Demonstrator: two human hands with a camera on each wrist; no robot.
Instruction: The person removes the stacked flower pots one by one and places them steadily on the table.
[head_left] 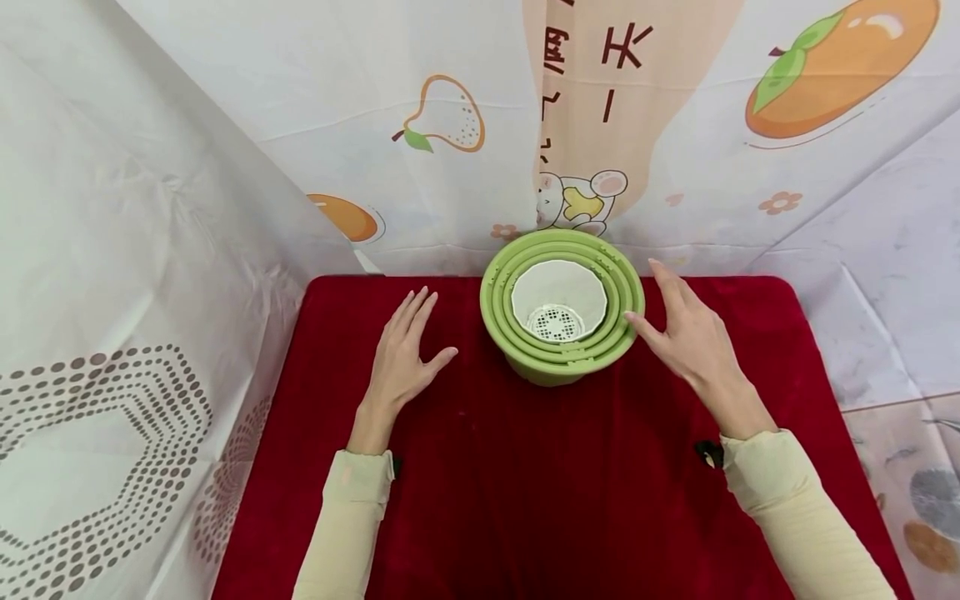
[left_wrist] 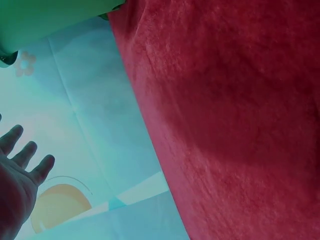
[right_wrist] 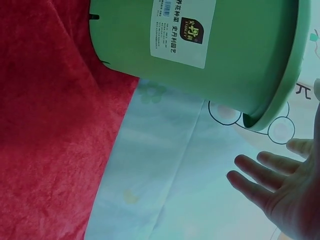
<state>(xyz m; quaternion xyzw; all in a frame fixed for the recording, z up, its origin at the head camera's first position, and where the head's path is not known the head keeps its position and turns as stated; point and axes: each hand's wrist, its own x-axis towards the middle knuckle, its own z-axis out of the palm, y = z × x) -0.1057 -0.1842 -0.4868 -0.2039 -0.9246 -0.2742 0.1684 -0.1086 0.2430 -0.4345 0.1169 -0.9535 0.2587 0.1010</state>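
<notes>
Green pots: nested stack [head_left: 545,378] sitting upright around mid-frame in the head view, a touch right, at the far edge of the red worktop [head_left: 540,500].
White inner pot: innermost one [head_left: 551,283], with holes in its base.
Left hand: left of the stack [head_left: 400,354], well apart from it, fingers pretty straight, thumb out, holding nothing.
Right hand: right of the stack [head_left: 693,337], fingers spread, thumb tip right by the rim. Honestly can't tell if it touches.
Handling: looks like thin plastic, so I'd bet light, stiffish with a bit of flex, kinda slick on the walls, not very fragile.
Where to grab: I'd go for the outer rim on opposite sides; pinching only an inner rim might leave the outer pot behind.
Head cam only: the nested rims and the holes.
Right wrist cam only: a white label [right_wrist: 184,30] on the outer wall, plus notches near the base.
Left wrist cam: just some green wall, upper left.
</notes>
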